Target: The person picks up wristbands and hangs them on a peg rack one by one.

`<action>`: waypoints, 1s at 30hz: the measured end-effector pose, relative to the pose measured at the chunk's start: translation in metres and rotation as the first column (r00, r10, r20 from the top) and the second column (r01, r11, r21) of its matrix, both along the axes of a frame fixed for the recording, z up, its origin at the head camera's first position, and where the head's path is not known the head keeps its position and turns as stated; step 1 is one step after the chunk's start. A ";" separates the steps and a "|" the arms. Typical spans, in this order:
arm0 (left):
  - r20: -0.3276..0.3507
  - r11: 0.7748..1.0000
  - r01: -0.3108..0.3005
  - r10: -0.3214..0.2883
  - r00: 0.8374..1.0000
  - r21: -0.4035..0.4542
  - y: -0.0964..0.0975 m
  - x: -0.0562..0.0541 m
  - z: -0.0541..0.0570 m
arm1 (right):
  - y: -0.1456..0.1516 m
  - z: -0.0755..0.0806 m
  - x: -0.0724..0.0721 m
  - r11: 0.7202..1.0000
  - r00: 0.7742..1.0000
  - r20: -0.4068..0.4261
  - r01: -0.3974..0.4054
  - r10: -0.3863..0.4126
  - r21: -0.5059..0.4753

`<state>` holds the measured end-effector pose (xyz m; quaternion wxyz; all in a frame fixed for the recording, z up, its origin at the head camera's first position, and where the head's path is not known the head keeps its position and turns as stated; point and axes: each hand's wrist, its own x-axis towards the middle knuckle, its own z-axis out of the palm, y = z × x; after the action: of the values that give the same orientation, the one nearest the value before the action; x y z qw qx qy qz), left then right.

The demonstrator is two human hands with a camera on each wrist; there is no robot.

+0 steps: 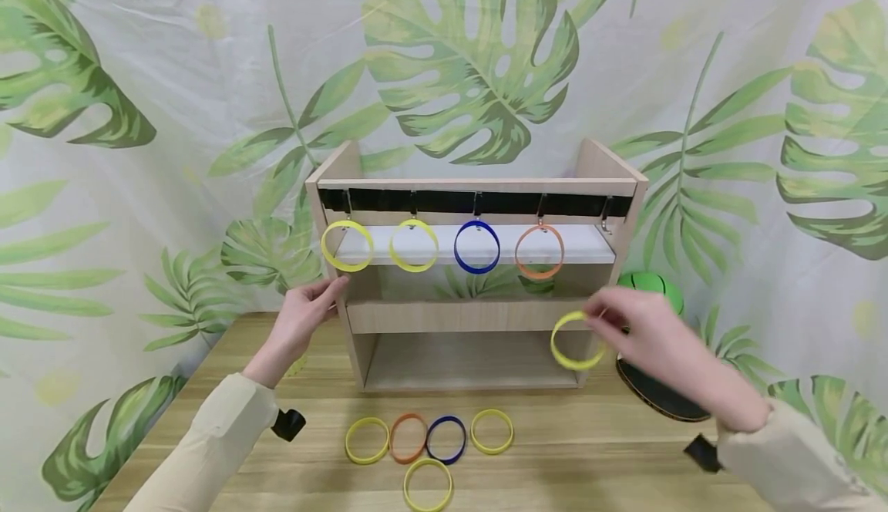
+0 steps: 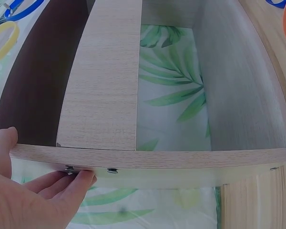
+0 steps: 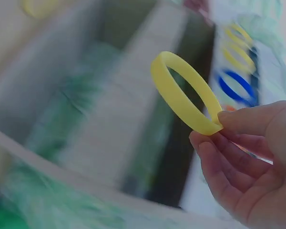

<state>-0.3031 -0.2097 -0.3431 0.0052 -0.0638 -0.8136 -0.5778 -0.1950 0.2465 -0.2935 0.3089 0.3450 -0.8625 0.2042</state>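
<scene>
My right hand [image 1: 641,327] pinches a yellow silicone wristband [image 3: 181,102] between thumb and fingers, in front of the lower right part of a wooden shelf unit [image 1: 479,317]. With the left hand [image 2: 47,191] I grip the edge of the unit's left side panel [image 2: 181,158], thumb on one face and fingers on the other. From hooks on a black strip [image 1: 444,201] hang two yellow wristbands [image 1: 348,267], a blue wristband [image 1: 477,269] and an orange wristband [image 1: 539,274], in that order from the left. One more hook [image 1: 605,215] shows at the strip's right end.
On the wooden table [image 1: 555,466] before the unit lie three yellow wristbands [image 1: 428,509], an orange wristband [image 1: 393,444] and a blue wristband [image 1: 463,450]. A green ball [image 1: 652,284] and a dark round base [image 1: 659,396] stand right of the unit. Behind hangs a leaf-patterned cloth [image 1: 208,57].
</scene>
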 end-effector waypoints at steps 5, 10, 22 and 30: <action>-0.005 1.000 0.002 -0.002 1.000 0.004 0.000 -0.001 0.000 | 0.014 0.050 -0.009 0.996 0.988 -0.122 0.092 -0.093 -0.018; -0.009 1.000 0.003 -0.003 1.000 0.002 0.000 0.000 0.000 | 0.024 0.073 -0.020 0.985 0.971 -0.167 0.163 -0.171 -0.060; -0.024 1.000 -0.006 0.007 1.000 0.016 0.001 0.000 0.000 | 0.034 0.067 -0.039 0.972 0.969 -0.082 0.231 -0.235 -0.052; -0.015 1.000 -0.008 0.008 1.000 0.009 -0.002 -0.001 -0.001 | 0.037 0.065 -0.029 0.969 0.960 -0.134 0.236 -0.244 -0.079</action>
<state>-0.3044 -0.2114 -0.3439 0.0141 -0.0648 -0.8113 -0.5809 -0.2243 0.2831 -0.2283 0.4029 0.2418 -0.8668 0.1668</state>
